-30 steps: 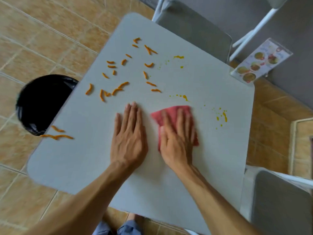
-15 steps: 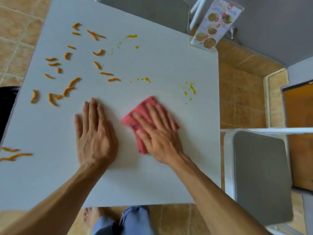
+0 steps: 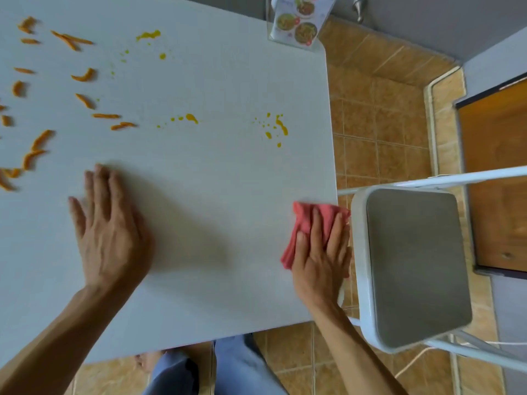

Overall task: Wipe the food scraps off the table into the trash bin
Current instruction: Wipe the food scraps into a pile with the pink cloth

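Observation:
Orange food scraps (image 3: pixel 82 76) lie scattered over the far left of the white table (image 3: pixel 199 209). Yellow sauce spots (image 3: pixel 278 128) sit near the table's right edge, with more sauce spots (image 3: pixel 189 118) near the middle. My right hand (image 3: pixel 320 259) presses a red cloth (image 3: pixel 306 220) flat at the table's right edge, part of the cloth hanging over it. My left hand (image 3: pixel 107 232) rests flat on the table, fingers spread, holding nothing. The trash bin is out of view.
A white chair with a grey seat (image 3: pixel 413 269) stands close against the table's right side. A menu card stand (image 3: pixel 299 22) sits on the far right corner. My legs (image 3: pixel 228 369) show under the near edge, over tan floor tiles.
My right hand slid the red cloth from the table's middle to its right edge. The view swung right, so the black bin left the frame. My left hand stayed flat.

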A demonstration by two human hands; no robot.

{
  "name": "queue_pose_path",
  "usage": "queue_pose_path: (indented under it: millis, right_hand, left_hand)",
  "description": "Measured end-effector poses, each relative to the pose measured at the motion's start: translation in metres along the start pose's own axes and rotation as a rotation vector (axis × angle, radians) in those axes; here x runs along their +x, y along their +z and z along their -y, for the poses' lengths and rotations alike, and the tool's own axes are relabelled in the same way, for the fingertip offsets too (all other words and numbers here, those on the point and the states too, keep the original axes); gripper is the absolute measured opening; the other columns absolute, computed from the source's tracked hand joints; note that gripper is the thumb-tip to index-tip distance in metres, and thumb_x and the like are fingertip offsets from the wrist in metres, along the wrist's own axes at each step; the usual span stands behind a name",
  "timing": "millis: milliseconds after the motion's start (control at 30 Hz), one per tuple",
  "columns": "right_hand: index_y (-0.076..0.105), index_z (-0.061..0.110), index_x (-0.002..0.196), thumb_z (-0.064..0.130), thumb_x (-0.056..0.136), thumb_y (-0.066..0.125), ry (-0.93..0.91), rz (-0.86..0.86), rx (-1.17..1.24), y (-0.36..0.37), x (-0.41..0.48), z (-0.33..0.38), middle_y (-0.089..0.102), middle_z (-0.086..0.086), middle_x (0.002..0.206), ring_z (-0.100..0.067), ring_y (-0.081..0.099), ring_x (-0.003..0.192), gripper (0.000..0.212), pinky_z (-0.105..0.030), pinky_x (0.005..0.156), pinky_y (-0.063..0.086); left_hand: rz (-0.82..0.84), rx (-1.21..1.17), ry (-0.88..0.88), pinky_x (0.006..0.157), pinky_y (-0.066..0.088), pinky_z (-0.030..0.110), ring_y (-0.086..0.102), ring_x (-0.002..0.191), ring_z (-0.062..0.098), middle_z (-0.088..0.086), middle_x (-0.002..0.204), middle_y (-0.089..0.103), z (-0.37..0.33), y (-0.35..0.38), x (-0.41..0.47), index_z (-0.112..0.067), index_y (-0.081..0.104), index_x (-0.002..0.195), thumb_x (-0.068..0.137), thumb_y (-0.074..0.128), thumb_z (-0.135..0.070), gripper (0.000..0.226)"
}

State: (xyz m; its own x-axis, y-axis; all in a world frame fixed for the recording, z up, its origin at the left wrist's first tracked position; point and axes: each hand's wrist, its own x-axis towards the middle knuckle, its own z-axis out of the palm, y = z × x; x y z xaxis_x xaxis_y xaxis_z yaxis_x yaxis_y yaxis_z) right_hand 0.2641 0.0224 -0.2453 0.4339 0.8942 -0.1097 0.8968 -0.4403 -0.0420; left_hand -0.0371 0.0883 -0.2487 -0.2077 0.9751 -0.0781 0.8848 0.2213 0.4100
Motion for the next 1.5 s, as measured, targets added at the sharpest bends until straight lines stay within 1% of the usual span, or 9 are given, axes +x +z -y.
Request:
queue_pose_path:
  millis: [67,267,400,533,767,967,1167,1367,1500]
  right_hand:
    - [0.009,0.040,0.160,0.057,0.103,0.014,0.041,0.007,0.057,0.001,0.007,0.030,-0.003,-0.014,0.170,-0.039,-0.001,0.156,0.059,-0.064,0.122,0.010]
    - [0.013,0.045,0.158,0.047,0.105,0.024,-0.845,0.222,-0.014,-0.026,0.003,-0.009,-0.001,-0.004,0.171,-0.031,-0.003,0.157,0.054,-0.055,0.126,0.005]
    - [0.025,0.021,0.160,0.034,0.100,0.026,-0.464,0.050,-0.024,-0.021,0.082,0.010,0.016,-0.015,0.168,-0.035,0.011,0.156,0.061,-0.061,0.121,0.017]
    - [0.026,0.007,0.158,0.043,0.093,0.027,-0.101,0.063,0.187,-0.020,0.155,0.115,0.010,-0.032,0.164,-0.047,0.003,0.153,0.074,-0.056,0.125,0.000]
    - [0.042,0.035,0.152,0.045,0.105,0.033,-1.247,0.081,0.023,-0.016,0.168,0.114,0.025,-0.007,0.166,-0.028,0.018,0.156,0.049,-0.053,0.124,0.016]
    - [0.031,0.044,0.154,0.051,0.102,0.015,-0.239,-0.097,0.083,-0.015,0.232,0.142,0.021,-0.004,0.168,-0.031,0.016,0.155,0.055,-0.063,0.119,0.014]
    - [0.031,0.046,0.153,0.059,0.100,0.025,-1.110,0.136,-0.014,-0.027,0.255,0.138,0.015,0.002,0.170,-0.022,0.010,0.157,0.056,-0.057,0.122,0.013]
    - [0.035,0.039,0.154,0.056,0.100,0.030,-0.301,-0.078,0.143,-0.011,0.241,0.167,0.019,-0.007,0.168,-0.032,0.014,0.155,0.057,-0.061,0.120,0.014]
    - [0.032,0.044,0.154,0.057,0.101,0.026,-1.114,0.084,0.027,-0.017,0.234,0.165,0.016,-0.002,0.169,-0.026,0.011,0.157,0.055,-0.053,0.122,0.010]
  left_hand:
    - [-0.006,-0.010,0.095,0.122,0.001,0.047,0.006,0.152,0.028,0.018,0.162,0.012,-0.025,0.004,0.006,0.000,0.020,0.151,0.094,0.027,-0.018,0.061]
    - [-0.023,0.046,0.027,0.123,0.001,0.042,0.006,0.152,0.025,0.014,0.163,0.013,-0.070,0.031,0.040,-0.002,0.020,0.152,0.100,0.027,-0.026,0.058]
    - [-0.027,0.103,0.029,0.124,0.002,0.040,0.006,0.152,0.024,0.012,0.163,0.012,-0.073,0.032,0.040,-0.004,0.018,0.153,0.099,0.024,-0.029,0.060]
    - [-0.019,0.120,0.019,0.124,0.003,0.041,0.005,0.152,0.023,0.010,0.164,0.011,-0.074,0.032,0.040,-0.005,0.017,0.154,0.099,0.024,-0.029,0.060]
    - [0.012,0.118,0.000,0.123,0.006,0.043,0.006,0.152,0.023,0.010,0.164,0.011,-0.075,0.030,0.039,-0.005,0.018,0.154,0.099,0.022,-0.030,0.060]
    - [0.023,0.127,-0.007,0.123,0.009,0.044,0.005,0.152,0.019,0.009,0.163,0.014,-0.075,0.031,0.040,-0.005,0.020,0.154,0.099,0.024,-0.030,0.060]
    - [0.020,0.121,-0.017,0.123,0.008,0.043,0.006,0.152,0.019,0.008,0.163,0.016,-0.077,0.028,0.041,-0.005,0.021,0.153,0.099,0.024,-0.030,0.059]
    - [0.029,0.135,-0.023,0.123,0.010,0.044,0.009,0.152,0.020,0.008,0.163,0.017,-0.077,0.026,0.041,-0.005,0.022,0.153,0.099,0.025,-0.030,0.060]
    - [0.026,0.133,-0.018,0.123,0.011,0.044,0.009,0.152,0.021,0.008,0.163,0.017,-0.077,0.026,0.041,-0.006,0.021,0.153,0.099,0.027,-0.030,0.059]
